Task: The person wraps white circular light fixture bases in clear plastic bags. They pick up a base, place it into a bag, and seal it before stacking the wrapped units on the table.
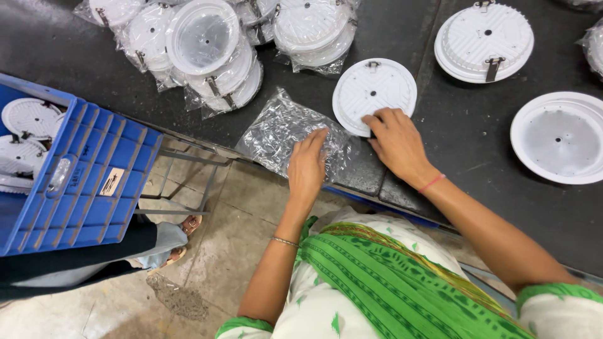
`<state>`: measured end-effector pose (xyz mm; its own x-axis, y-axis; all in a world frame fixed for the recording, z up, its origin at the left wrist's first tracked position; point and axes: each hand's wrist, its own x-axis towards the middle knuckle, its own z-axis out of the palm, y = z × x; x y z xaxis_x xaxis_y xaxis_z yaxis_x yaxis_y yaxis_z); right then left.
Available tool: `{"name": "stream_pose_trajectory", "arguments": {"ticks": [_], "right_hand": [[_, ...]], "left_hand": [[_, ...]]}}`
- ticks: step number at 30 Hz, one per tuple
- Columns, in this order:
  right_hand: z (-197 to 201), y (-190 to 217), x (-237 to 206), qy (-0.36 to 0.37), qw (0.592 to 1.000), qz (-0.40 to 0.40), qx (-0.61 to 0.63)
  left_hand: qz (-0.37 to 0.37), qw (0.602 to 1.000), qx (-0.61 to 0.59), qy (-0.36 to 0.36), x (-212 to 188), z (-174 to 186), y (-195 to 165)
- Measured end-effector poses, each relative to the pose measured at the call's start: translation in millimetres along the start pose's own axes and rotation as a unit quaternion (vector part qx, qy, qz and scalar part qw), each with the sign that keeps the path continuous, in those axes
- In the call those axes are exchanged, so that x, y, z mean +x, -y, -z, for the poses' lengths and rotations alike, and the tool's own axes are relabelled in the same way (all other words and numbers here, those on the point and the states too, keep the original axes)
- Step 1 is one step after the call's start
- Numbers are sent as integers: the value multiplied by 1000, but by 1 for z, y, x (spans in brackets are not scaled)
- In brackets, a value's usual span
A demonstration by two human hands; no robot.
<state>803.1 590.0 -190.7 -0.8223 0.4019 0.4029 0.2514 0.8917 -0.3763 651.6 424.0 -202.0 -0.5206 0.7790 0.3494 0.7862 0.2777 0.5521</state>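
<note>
Left hand (pixel 308 164) lay flat on a clear plastic bag (pixel 282 132), right hand (pixel 397 143) spread on a white round housing (pixel 374 94) — blue crate (pixel 94 182) held more housings, dark desk (pixel 465 132).

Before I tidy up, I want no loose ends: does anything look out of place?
The clear plastic bag under the left hand sticks out past the table edge; nothing else stands out.

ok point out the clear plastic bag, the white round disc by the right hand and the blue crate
clear plastic bag (pixel 276 133), head view, crinkled middle left of the fingers
white round disc (pixel 372 89), head view, ribbed centre
blue crate (pixel 88 182), head view, slatted side wall
</note>
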Motion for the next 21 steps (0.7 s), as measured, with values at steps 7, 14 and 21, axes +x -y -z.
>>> {"name": "stream_pose_trajectory", "arguments": {"ticks": [7, 14, 21], "right_hand": [[67, -18, -50, -99, 980, -104, 136], [105, -65, -105, -175, 610, -290, 717], [89, -67, -159, -203, 521, -319, 765]], "left_hand": [[48, 998, 29, -14, -1, 3, -17], [48, 996, 73, 17, 8, -6, -38], [23, 991, 69, 114, 15, -28, -59]]}}
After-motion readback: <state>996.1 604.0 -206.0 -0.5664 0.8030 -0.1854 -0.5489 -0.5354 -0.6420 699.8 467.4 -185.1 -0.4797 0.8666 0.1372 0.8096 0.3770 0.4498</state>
